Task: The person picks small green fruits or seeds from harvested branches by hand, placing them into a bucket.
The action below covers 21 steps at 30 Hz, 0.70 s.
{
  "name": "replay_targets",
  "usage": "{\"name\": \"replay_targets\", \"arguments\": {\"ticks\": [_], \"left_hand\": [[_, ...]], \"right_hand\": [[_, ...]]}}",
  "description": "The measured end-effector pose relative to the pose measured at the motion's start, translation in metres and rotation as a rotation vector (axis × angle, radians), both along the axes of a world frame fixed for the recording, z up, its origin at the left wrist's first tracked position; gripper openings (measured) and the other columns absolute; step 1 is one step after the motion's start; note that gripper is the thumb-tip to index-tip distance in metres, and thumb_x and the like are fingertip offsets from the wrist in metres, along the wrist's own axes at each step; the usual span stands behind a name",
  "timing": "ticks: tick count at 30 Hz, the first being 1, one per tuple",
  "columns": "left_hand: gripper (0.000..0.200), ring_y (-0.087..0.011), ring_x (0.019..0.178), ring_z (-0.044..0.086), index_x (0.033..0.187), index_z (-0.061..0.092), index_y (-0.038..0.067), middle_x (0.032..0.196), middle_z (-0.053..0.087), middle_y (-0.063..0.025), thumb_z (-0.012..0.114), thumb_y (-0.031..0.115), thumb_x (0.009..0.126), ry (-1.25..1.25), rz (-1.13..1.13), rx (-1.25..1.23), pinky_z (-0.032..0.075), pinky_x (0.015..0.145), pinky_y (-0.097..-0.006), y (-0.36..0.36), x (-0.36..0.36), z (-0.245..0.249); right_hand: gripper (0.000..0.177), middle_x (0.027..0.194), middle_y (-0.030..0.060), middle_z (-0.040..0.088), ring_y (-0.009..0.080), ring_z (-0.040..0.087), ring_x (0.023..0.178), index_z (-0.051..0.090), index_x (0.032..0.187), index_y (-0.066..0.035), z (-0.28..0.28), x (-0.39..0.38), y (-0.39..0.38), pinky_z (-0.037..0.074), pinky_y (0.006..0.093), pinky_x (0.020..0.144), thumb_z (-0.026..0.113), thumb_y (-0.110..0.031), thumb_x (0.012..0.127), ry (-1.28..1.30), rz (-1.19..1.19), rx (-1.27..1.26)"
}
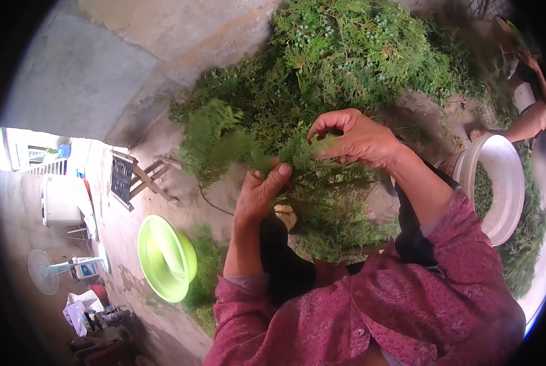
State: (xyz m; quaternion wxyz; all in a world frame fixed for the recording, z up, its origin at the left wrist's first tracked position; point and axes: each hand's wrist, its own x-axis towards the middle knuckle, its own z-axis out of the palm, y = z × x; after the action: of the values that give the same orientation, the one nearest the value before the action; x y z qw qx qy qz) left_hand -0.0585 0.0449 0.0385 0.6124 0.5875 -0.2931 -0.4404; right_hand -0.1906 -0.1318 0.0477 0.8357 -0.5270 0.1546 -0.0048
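Note:
My left hand (pixel 262 190) is closed, its thumb and fingers pinching a leafy evergreen sprig (pixel 215 143) with flat, scale-like leaves; motion blurs part of it. My right hand (pixel 359 141) is held just to the right, fingers curled in a pinch beside the foliage. Green leaf tips show at its thumb, but what lies between those fingers is too small to make out. Beyond both hands rises a large pile of cut evergreen branches (pixel 358 52) dotted with small bluish cones. More loose greenery (pixel 340 235) lies below the hands, near my lap.
At right stands a white bucket (pixel 511 195) holding small green cones (pixel 483 190). Another person's arm (pixel 526 124) reaches in behind it. On the left are a lime-green basin (pixel 190 259), a folding stool (pixel 123 180) and a fan (pixel 44 271) on the concrete floor.

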Motion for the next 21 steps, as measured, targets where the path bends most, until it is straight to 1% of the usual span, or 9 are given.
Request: {"name": "replay_targets", "arguments": {"ticks": [2,3,5,8,12,14,18,20,21], "left_hand": [[0.022,-0.007,0.067,0.05,0.093,0.061,0.005,0.073,0.056,0.0032,0.059,0.024,0.085,0.022,0.007,-0.003,0.041,0.061,-0.0216,-0.002,0.0,-0.002],[0.021,-0.0071,0.067,0.051,0.092,0.061,0.005,0.073,0.056,0.0032,0.059,0.025,0.084,0.043,0.014,-0.007,0.041,0.062,-0.0216,-0.003,0.001,-0.003],[0.021,-0.007,0.067,0.05,0.091,0.062,0.005,0.073,0.056,0.003,0.06,0.024,0.084,0.047,0.04,-0.01,0.041,0.062,-0.0216,-0.003,0.002,-0.009],[0.019,-0.0068,0.068,0.05,0.089,0.062,0.006,0.074,0.056,0.0029,0.06,0.024,0.084,0.076,0.101,0.0,0.042,0.062,-0.0216,-0.005,-0.002,-0.008],[0.017,-0.0066,0.069,0.05,0.089,0.061,0.006,0.076,0.057,0.003,0.06,0.023,0.084,0.096,0.133,0.004,0.042,0.061,-0.0217,-0.005,0.0,-0.015],[0.018,-0.0065,0.069,0.05,0.089,0.061,0.007,0.076,0.057,0.003,0.061,0.023,0.083,0.136,0.131,0.017,0.042,0.061,-0.0216,-0.005,0.002,-0.014],[0.018,-0.0059,0.067,0.049,0.088,0.061,0.006,0.077,0.057,0.0025,0.061,0.024,0.084,0.148,0.146,0.022,0.041,0.059,-0.0209,-0.01,-0.003,-0.007],[0.019,-0.0056,0.066,0.049,0.087,0.061,0.006,0.075,0.057,0.0027,0.06,0.025,0.084,0.094,0.092,0.037,0.041,0.058,-0.0209,-0.007,-0.001,-0.011],[0.019,-0.0054,0.065,0.049,0.086,0.061,0.006,0.073,0.057,0.0029,0.059,0.025,0.085,0.04,0.037,0.051,0.04,0.057,-0.0209,-0.006,0.0,-0.012]], "right_hand": [[0.026,0.073,-0.0036,0.052,0.0007,0.043,0.052,0.058,0.091,-0.003,-0.005,0.005,0.004,0.031,0.0158,0.042,0.072,-0.01,0.071,0.029,-0.08,-0.122],[0.026,0.073,-0.0036,0.052,0.0007,0.043,0.052,0.058,0.091,-0.003,-0.009,0.007,0.005,0.031,0.0158,0.042,0.072,-0.01,0.071,0.03,-0.08,-0.122],[0.024,0.074,-0.0045,0.051,0.0004,0.045,0.058,0.058,0.091,-0.004,-0.017,0.01,0.006,0.036,0.0168,0.046,0.071,-0.006,0.072,-0.132,-0.143,-0.413],[0.023,0.074,-0.0045,0.053,0.0004,0.046,0.061,0.057,0.09,-0.003,-0.028,0.011,0.003,0.038,0.0168,0.049,0.071,-0.008,0.072,-0.175,-0.235,-0.452],[0.022,0.073,-0.0042,0.053,0.0005,0.046,0.06,0.057,0.088,-0.004,-0.019,0.008,0.003,0.038,0.0163,0.048,0.071,-0.009,0.072,-0.183,-0.236,-0.342],[0.021,0.072,-0.0045,0.052,0.0012,0.047,0.059,0.057,0.089,-0.005,-0.009,0.006,0.004,0.039,0.0162,0.048,0.07,-0.008,0.072,0.123,-0.203,-0.085],[0.026,0.066,-0.0027,0.051,0.0037,0.045,0.054,0.057,0.091,-0.002,-0.013,0.012,0.013,0.036,0.0195,0.045,0.072,-0.01,0.07,0.053,-0.271,-0.069],[0.027,0.066,-0.0013,0.054,0.0047,0.047,0.052,0.057,0.091,-0.002,-0.029,0.017,0.013,0.036,0.0203,0.043,0.071,-0.009,0.07,-0.182,-0.287,-0.239],[0.027,0.066,-0.0013,0.054,0.0047,0.047,0.052,0.057,0.091,-0.002,-0.033,0.016,0.013,0.036,0.0203,0.043,0.071,-0.009,0.07,-0.181,-0.288,-0.238]]}}
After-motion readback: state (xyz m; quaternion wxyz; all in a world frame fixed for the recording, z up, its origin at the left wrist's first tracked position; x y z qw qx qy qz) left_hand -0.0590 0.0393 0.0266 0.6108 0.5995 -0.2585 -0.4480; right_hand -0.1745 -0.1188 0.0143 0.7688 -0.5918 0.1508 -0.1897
